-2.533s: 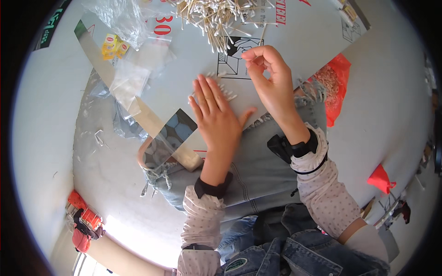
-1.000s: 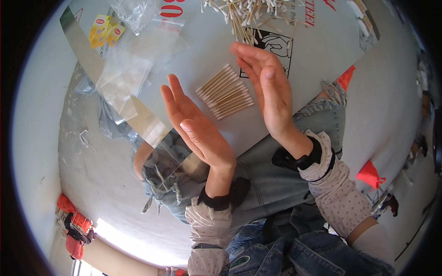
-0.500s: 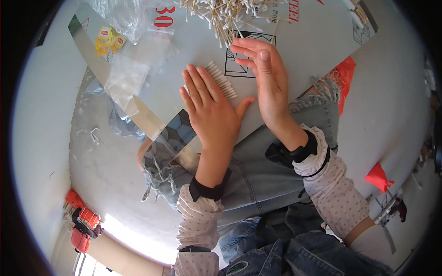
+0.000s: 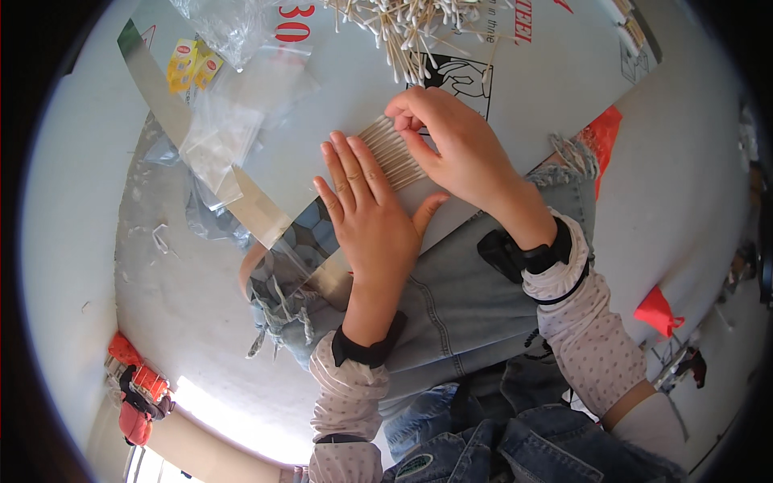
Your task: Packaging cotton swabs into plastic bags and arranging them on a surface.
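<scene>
A row of cotton swabs (image 4: pixel 392 154) lies side by side on the grey board (image 4: pixel 290 153). My left hand (image 4: pixel 372 221) rests flat over the row's left end, fingers stretched and thumb spread out to the right. At the other end, my right hand (image 4: pixel 463 149) is bent over the swabs, its fingers curled and its thumb close to them. The fingertips meet the row there and partly hide the swab ends. Beyond my right hand, a loose heap of cotton swabs (image 4: pixel 411 32) is spread over the far part of the board.
Clear plastic bags (image 4: pixel 221 121) lie left of my hands, with crumpled clear plastic (image 4: pixel 229 28) behind them. A small yellow packet (image 4: pixel 192 64) sits near the board's left edge. Under the near edge are my knees in ragged jeans (image 4: pixel 451 314). Red plastic (image 4: pixel 604 137) shows at the right.
My right hand has turned from raised with fingers extended to curled down onto the row. My left hand has slid slightly nearer, and more of the swab sticks show between the hands.
</scene>
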A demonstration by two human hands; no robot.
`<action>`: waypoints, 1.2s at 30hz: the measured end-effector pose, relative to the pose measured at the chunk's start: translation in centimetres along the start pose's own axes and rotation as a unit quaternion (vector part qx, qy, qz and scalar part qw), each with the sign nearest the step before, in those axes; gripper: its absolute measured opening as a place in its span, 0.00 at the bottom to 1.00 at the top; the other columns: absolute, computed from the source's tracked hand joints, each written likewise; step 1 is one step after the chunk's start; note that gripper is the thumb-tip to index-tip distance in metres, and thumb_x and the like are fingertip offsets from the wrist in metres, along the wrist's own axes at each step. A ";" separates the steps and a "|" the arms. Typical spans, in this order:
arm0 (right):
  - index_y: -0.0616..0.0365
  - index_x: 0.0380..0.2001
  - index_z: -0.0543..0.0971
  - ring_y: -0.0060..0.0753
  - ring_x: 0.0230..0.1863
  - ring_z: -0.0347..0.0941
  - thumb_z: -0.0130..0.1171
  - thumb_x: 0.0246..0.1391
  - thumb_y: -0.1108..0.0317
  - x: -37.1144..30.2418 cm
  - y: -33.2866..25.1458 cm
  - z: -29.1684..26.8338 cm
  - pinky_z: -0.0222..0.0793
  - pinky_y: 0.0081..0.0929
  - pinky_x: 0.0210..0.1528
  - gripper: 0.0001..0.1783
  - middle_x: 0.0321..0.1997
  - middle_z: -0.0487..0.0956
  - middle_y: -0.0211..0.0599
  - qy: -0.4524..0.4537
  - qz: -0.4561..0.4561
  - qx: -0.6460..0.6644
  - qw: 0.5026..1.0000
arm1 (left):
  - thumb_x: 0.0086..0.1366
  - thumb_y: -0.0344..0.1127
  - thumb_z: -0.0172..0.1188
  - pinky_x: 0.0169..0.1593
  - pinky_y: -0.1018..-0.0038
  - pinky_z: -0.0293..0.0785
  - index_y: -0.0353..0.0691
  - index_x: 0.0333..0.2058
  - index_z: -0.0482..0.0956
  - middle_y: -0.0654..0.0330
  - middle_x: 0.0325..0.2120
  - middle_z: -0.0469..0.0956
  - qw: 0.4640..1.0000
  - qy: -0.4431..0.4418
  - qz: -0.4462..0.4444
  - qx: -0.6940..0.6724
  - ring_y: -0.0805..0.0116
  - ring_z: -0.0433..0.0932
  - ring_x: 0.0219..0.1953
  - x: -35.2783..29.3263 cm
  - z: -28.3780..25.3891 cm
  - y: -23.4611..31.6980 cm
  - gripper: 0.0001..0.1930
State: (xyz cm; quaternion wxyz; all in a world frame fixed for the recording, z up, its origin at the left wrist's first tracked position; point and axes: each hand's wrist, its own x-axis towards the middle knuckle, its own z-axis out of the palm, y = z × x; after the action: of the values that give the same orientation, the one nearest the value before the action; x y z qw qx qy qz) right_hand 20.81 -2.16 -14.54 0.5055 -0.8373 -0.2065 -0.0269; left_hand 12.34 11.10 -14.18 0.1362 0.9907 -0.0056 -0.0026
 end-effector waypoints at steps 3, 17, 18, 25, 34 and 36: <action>0.57 0.41 0.74 0.35 0.34 0.77 0.59 0.51 0.80 0.5 -0.4 -0.3 0.73 0.31 0.33 0.13 0.32 0.77 0.34 -0.054 -0.044 -0.102 0.992 | 0.55 0.76 0.49 0.71 0.49 0.43 0.23 0.67 0.52 0.38 0.70 0.49 0.999 -0.003 0.002 0.036 0.44 0.44 0.74 -0.1 1.0 0.1 0.59; 0.61 0.29 0.72 0.42 0.36 0.75 0.58 0.45 0.75 1.6 -2.2 -9.3 0.73 0.37 0.38 0.07 0.31 0.76 0.41 -0.180 -0.103 -0.387 0.899 | 0.53 0.72 0.58 0.71 0.48 0.45 0.24 0.68 0.49 0.40 0.69 0.52 0.999 0.032 -0.002 -0.008 0.47 0.48 0.73 -0.4 0.7 -0.9 0.60; 0.61 0.31 0.72 0.43 0.36 0.75 0.57 0.45 0.77 0.5 -2.7 -12.0 0.72 0.38 0.39 0.07 0.33 0.75 0.41 -0.180 -0.039 -0.411 0.893 | 0.53 0.72 0.58 0.71 0.48 0.45 0.24 0.68 0.49 0.40 0.69 0.52 0.999 0.036 0.001 -0.015 0.47 0.48 0.73 -0.3 0.3 -0.7 0.60; 0.61 0.35 0.76 0.42 0.36 0.73 0.56 0.52 0.78 -10.3 2.0 -24.7 0.69 0.31 0.39 0.06 0.36 0.77 0.40 -0.120 0.273 -0.431 0.852 | 0.68 0.65 0.46 0.73 0.51 0.39 0.31 0.71 0.38 0.43 0.71 0.48 0.897 0.082 -0.097 -0.422 0.48 0.44 0.74 -1.8 -2.3 -1.6 0.50; 0.54 0.64 0.66 0.44 0.74 0.53 0.72 0.38 0.76 -2.8 -3.7 -5.0 0.57 0.39 0.70 0.46 0.70 0.63 0.39 -0.155 0.030 -0.183 0.970 | 0.75 0.61 0.32 0.74 0.61 0.35 0.38 0.72 0.38 0.47 0.72 0.47 0.672 0.211 -0.164 -0.691 0.57 0.43 0.75 0.5 -0.1 -1.3 0.39; 0.54 0.64 0.65 0.45 0.74 0.53 0.73 0.36 0.75 -1.9 -3.4 -2.6 0.58 0.39 0.70 0.47 0.69 0.63 0.39 -0.167 0.008 -0.182 0.969 | 0.75 0.61 0.33 0.74 0.61 0.36 0.39 0.72 0.39 0.47 0.72 0.47 0.670 0.217 -0.148 -0.695 0.57 0.43 0.75 1.0 -0.2 -1.5 0.39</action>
State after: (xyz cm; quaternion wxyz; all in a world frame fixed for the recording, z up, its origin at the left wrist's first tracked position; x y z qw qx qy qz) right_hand 18.22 -3.65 -10.91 0.3026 -0.9096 -0.2732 0.0805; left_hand 13.37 12.58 -14.40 0.7801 0.5702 0.1741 0.1897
